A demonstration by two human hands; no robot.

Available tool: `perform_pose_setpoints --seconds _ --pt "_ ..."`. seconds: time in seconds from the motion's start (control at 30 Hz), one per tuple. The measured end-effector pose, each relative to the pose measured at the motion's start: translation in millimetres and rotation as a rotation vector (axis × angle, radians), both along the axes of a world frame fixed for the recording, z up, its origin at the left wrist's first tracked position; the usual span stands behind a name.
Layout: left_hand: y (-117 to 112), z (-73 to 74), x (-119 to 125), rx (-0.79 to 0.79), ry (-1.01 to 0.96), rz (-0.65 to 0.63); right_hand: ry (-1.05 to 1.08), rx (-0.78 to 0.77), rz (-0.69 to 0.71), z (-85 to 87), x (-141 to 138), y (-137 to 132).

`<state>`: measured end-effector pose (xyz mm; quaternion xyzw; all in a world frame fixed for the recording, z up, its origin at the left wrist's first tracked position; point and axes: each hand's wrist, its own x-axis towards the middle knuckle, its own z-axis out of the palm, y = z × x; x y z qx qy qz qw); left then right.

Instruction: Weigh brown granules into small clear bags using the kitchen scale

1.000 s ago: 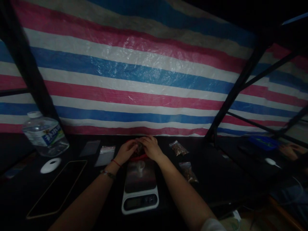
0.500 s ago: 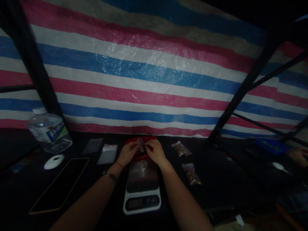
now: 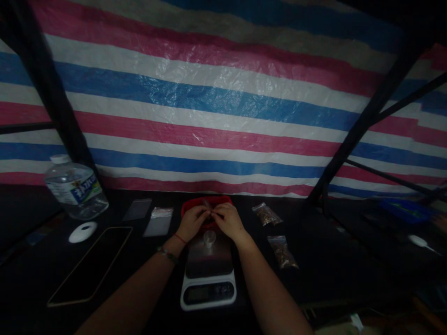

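Both my hands meet over a red tray behind the scale. My left hand and my right hand pinch a small see-through plastic bag between thumbs and fingertips; its lower part is hidden by my fingers. Just below them, a tiny clear cup stands on the metal plate of a white kitchen scale. Two zip bags filled with small brown pieces lie to the right: one farther back, one nearer.
Flat clear zip bags lie left of the tray, with a phone, a white mouse-like object and a large plastic bottle beyond. Dark frame posts flank the striped sheet. A blue tray sits far right.
My hands have drawn closer together, fingertips now meeting at the bag. The view has shifted slightly, so things on the table appear a little farther right.
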<state>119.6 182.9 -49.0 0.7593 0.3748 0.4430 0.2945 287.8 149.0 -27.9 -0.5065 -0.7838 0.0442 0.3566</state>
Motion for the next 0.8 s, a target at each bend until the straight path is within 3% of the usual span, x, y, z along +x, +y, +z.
perform_pose_setpoints --seconds 0.8 --pt "-0.1 -4.1 0.2 -0.148 -0.049 -0.039 0.052 -0.059 -0.034 -3.4 -7.0 -0.1"
